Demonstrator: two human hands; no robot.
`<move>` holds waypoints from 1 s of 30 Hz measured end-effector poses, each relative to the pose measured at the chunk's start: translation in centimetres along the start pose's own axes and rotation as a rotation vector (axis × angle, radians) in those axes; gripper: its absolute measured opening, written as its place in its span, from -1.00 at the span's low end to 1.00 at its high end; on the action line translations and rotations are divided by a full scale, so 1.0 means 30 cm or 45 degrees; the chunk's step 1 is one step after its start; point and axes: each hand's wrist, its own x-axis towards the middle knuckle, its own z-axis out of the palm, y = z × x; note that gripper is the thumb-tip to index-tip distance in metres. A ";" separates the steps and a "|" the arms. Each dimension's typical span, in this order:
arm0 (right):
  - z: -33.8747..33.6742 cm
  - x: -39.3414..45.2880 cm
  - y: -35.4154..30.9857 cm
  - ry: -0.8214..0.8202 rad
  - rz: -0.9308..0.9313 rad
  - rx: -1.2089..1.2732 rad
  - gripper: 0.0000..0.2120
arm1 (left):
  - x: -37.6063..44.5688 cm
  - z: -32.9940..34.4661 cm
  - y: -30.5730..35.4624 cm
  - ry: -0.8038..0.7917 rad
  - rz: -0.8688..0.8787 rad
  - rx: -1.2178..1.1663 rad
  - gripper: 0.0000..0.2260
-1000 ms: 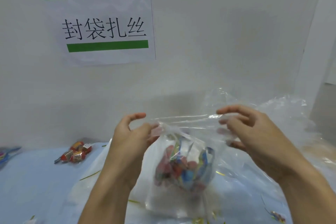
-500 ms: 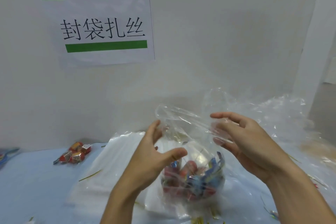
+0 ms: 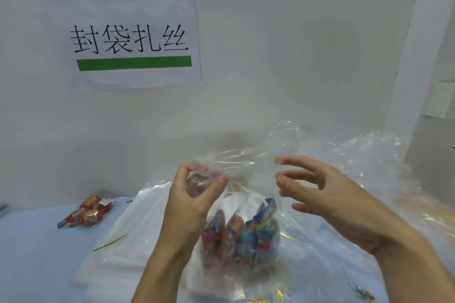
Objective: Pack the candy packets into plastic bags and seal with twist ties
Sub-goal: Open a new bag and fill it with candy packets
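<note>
My left hand has the neck of the clear plastic bag gathered between thumb and curled fingers, just above the candy packets that sit bunched in its bottom, and the bag hangs over the blue table. My right hand is beside the loose mouth of the bag with fingers spread and relaxed, gripping nothing that I can see, though the film may brush my fingertips. The risk I see is the neck slipping: the film is slick and only one hand pinches it, so if I loosen my thumb while reaching for a tie, the gathers could spring apart and the weight of the candy could pull the bag down or tip packets out. A neck pinched too high would also leave a slack, loosely closed bag. A yellow-green twist tie lies on the table to my left, near the edge of the stack of flat empty bags under my arms; more gold ties lie at the near edge. A finished small candy bag rests further left, well apart. Crumpled plastic heaps up behind my right hand, crowding that side, and a paper sign hangs on the wall.
</note>
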 end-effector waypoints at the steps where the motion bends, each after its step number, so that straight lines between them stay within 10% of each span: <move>1: 0.033 0.016 0.007 0.077 -0.024 -0.039 -0.69 | -0.005 0.007 0.007 -0.036 0.020 0.061 -0.74; 7: 0.105 0.080 -0.009 0.671 -0.376 0.035 -0.91 | 0.011 0.030 0.055 0.172 0.324 0.200 -0.77; 12: 0.138 0.091 0.047 0.691 -0.179 -0.006 -0.91 | 0.003 0.041 0.027 0.132 0.170 0.187 -0.83; 20: 0.089 0.066 0.015 0.669 -0.192 -0.159 -0.72 | 0.006 -0.006 0.092 0.082 0.268 0.311 -0.34; 25: 0.077 0.054 -0.003 0.592 -0.287 -0.280 -0.68 | 0.004 -0.010 0.112 -0.090 0.312 0.753 -0.89; 30: 0.060 0.070 0.014 0.770 -0.354 -0.032 -0.78 | 0.012 -0.005 0.123 0.062 0.485 0.533 -0.77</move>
